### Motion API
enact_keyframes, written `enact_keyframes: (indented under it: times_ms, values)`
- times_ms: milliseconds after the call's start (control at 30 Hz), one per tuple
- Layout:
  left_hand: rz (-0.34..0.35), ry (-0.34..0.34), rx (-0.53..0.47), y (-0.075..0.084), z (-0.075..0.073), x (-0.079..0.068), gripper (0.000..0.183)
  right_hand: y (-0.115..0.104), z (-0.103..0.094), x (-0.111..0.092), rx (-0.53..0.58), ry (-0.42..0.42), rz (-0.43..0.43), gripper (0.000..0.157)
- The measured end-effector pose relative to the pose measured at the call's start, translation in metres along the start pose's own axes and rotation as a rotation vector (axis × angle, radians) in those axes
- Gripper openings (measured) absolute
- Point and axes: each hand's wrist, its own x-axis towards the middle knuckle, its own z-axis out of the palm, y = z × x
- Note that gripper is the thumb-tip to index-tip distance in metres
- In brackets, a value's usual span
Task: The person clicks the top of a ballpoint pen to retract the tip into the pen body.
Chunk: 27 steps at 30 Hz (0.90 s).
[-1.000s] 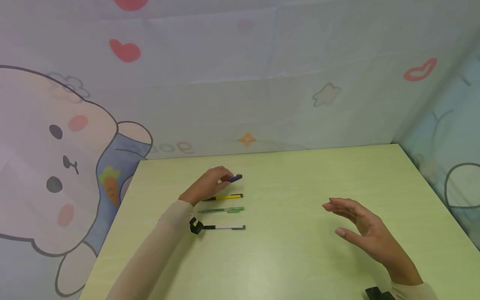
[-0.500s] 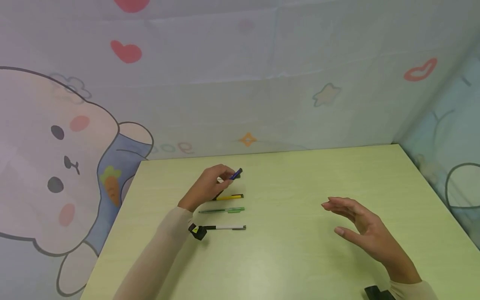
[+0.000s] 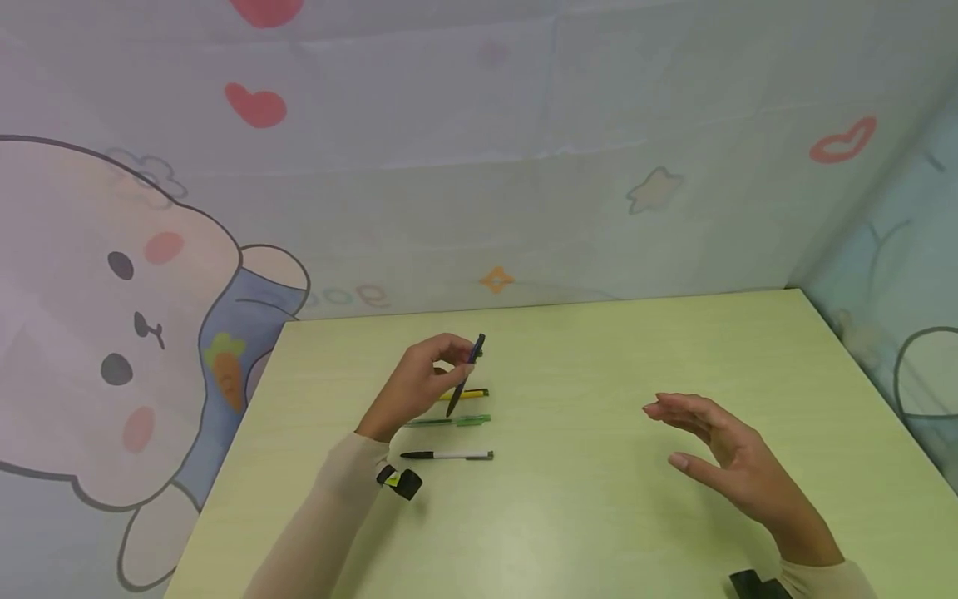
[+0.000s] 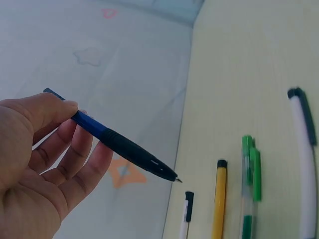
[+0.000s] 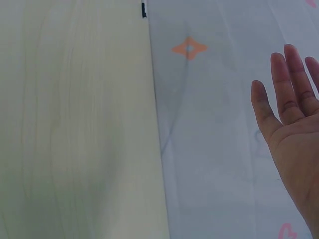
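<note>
pen (image 4: 124,145), blue, slants tip-down, pinched by the left hand (image 3: 419,378), well apart from the loosely spread right hand (image 3: 748,478).

From my head, one camera looks forward and down over the table (image 3: 584,507) and backdrop (image 3: 464,108); on my wrists, two sit close, turned sideways, one facing past my left hand (image 4: 40,186), one past my right hand (image 5: 299,144); all three share the orange star (image 3: 497,279)
</note>
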Motion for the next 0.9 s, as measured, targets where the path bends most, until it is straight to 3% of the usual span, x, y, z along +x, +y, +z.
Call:
enact_keyframes:
  times_ms: [900]
  values:
    - [0.016,0.029,-0.224,0.049,0.031,-0.033,0.020,-0.003,0.003,0.014,0.034,-0.017,-0.067,0.068]
